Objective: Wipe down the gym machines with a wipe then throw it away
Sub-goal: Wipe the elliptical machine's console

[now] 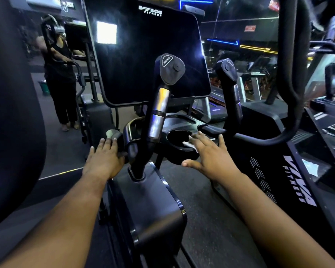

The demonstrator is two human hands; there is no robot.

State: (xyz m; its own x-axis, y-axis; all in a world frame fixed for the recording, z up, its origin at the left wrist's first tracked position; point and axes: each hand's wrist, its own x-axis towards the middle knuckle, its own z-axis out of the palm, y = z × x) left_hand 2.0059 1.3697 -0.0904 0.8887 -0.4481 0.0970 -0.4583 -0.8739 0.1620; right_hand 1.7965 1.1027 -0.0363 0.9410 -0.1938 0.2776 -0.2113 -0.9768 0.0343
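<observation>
In the head view, the one white wipe (190,145) lies pressed under the straight, spread fingers of the right hand (209,157) on the near rim of the single round cup holder (177,139), just at eleven o'clock of the palm, so any further stroke likely runs along that rim. The left hand (104,157), well apart at nine o'clock, rests flat with fingers extended on a side knob (114,135). Two upright handles (159,105) stand before one dark console screen (143,55).

obstacle: upright handle (159,105) between hands | free: floor (211,219) right
</observation>
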